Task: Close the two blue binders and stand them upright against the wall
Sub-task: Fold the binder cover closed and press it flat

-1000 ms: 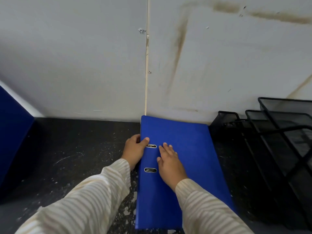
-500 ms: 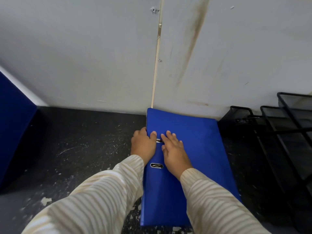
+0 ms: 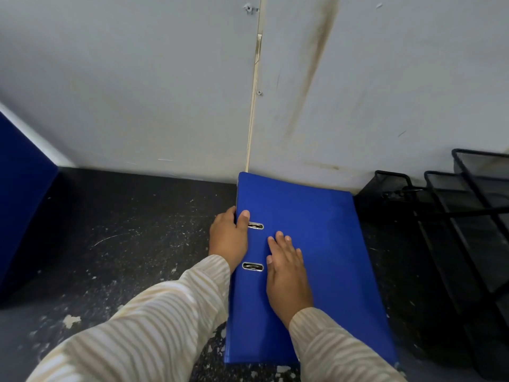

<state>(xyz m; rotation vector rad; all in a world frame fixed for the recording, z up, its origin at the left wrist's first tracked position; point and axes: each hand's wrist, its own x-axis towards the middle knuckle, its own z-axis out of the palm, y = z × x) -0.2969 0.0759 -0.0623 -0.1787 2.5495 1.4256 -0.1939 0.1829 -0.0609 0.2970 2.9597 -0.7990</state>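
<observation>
A blue binder (image 3: 319, 238) lies closed and flat on the dark speckled tabletop (image 3: 124, 232), its far edge touching the grey wall (image 3: 137, 92). Two metal slots show on its cover near the spine side. My left hand (image 3: 227, 238) grips the binder's left edge, thumb curled onto the cover beside the upper slot. My right hand (image 3: 286, 274) rests flat on the cover with fingers straight. A second blue object (image 3: 22, 205), possibly the other binder, stands at the far left, cut off by the frame.
A black wire-mesh desk tray rack (image 3: 454, 216) stands at the right, close to the binder's right edge. A vertical seam with screws runs down the wall above the binder. Bare tabletop lies between the left blue object and the binder.
My right hand has slid back down the cover from beside the upper slot. My left hand keeps its hold on the binder's left edge. The binder still lies flat.
</observation>
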